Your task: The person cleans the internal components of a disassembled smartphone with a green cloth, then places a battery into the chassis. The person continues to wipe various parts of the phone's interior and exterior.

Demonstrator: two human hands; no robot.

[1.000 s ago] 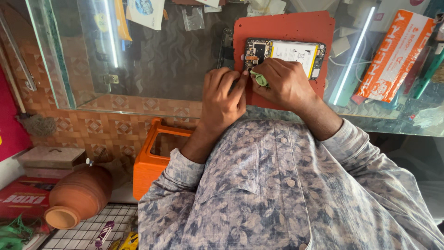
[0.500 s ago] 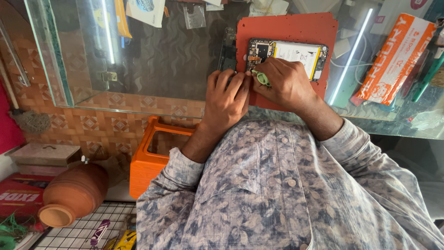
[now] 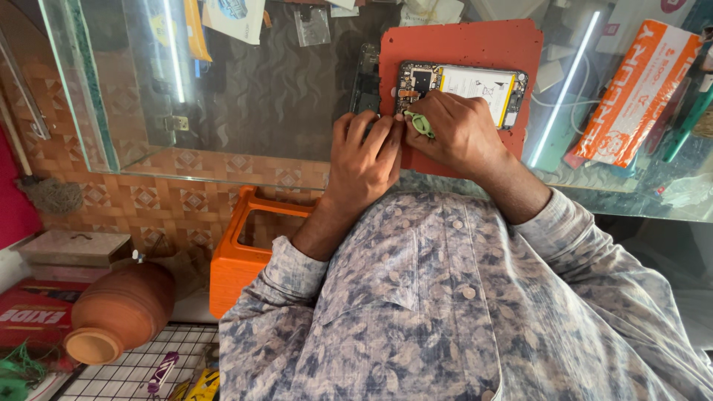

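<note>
Your right hand (image 3: pixel 457 134) pinches a green tool (image 3: pixel 422 123) over the opened phone (image 3: pixel 460 85); your left hand (image 3: pixel 364 160) rests curled beside it, holding nothing I can see.

A clay pot (image 3: pixel 119 310) lies beside an orange box (image 3: pixel 249 252) below the glass counter (image 3: pixel 245 111); an orange package (image 3: pixel 635 93) rests near the counter's right edge.
</note>
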